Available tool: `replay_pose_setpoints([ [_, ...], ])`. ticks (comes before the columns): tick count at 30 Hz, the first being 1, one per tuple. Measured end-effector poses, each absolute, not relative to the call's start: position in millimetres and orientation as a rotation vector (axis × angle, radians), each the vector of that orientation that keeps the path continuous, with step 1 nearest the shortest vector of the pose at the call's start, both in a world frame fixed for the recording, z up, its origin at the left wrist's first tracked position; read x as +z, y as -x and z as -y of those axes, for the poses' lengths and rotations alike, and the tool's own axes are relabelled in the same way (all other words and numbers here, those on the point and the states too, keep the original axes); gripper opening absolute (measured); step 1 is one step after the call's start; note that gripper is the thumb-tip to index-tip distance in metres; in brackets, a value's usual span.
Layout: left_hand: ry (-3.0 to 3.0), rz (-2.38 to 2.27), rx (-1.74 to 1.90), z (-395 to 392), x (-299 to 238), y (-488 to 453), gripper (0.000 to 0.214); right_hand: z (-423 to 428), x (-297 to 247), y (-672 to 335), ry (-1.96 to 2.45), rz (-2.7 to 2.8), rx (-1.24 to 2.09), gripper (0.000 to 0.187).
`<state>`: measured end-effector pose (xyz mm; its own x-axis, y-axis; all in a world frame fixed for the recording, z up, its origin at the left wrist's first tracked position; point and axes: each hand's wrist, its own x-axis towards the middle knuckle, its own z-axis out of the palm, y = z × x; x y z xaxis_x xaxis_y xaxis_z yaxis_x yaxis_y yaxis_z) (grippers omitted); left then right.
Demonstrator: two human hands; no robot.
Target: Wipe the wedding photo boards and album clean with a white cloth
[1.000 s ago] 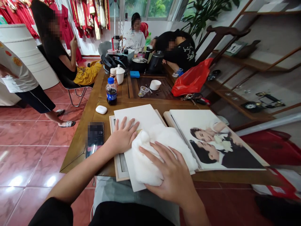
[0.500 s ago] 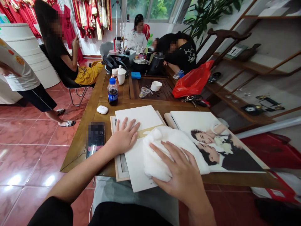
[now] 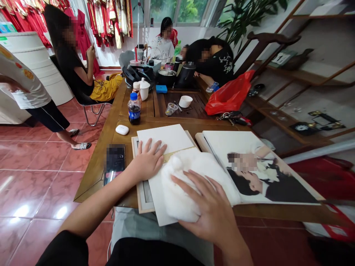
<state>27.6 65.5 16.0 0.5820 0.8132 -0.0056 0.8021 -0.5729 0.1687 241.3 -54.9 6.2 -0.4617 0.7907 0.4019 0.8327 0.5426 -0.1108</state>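
Observation:
My left hand (image 3: 147, 162) lies flat with spread fingers on a white sheet or board (image 3: 166, 133), which has a pale gold band partly showing. My right hand (image 3: 215, 212) grips a bunched, fluffy white cloth (image 3: 180, 184) and presses it on the lower part of that sheet, hiding much of it. Under the sheet, a light wooden-edged frame or cover (image 3: 144, 201) shows at the left. To the right lies an open photo album (image 3: 219, 142) with a large couple's portrait on its page; the cloth's end trails against it.
Left of the sheet are a phone (image 3: 114, 164), a white earbud case (image 3: 122, 129) and a dark drink bottle (image 3: 134, 111). Farther back stand a white lidded cup (image 3: 144, 89), a small white bowl (image 3: 185, 101) and a red plastic bag (image 3: 229, 94). Several people are around the table.
My right hand and the bunched cloth have shifted slightly left and down across the sheet. My left hand stays on the same part of the sheet.

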Motion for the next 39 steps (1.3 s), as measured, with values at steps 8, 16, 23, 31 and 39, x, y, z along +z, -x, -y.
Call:
replay_pose_setpoints([
  [8,-2.655,-1.378,0.147,-65.6,12.6,-27.7,0.053,57.0,-0.9,-266.1,1.477,2.281,-0.298,0.076],
  [16,-2.671,-1.376,0.123,-65.8,12.9,-27.4,0.054,64.2,8.6,-222.5,1.289,2.371,-0.166,0.079],
  [23,-2.684,-1.391,0.083,-68.4,9.5,-26.5,0.054,69.4,12.9,-201.9,1.188,2.413,-0.098,0.081],
  [31,-2.648,-1.383,0.129,-65.3,14.5,-27.1,0.053,63.5,2.2,-248.6,1.365,2.251,-0.262,0.068],
  [39,-2.652,-1.383,0.13,-65.3,13.7,-28.3,0.054,65.0,0.6,-253.8,1.415,2.209,-0.298,0.064],
])
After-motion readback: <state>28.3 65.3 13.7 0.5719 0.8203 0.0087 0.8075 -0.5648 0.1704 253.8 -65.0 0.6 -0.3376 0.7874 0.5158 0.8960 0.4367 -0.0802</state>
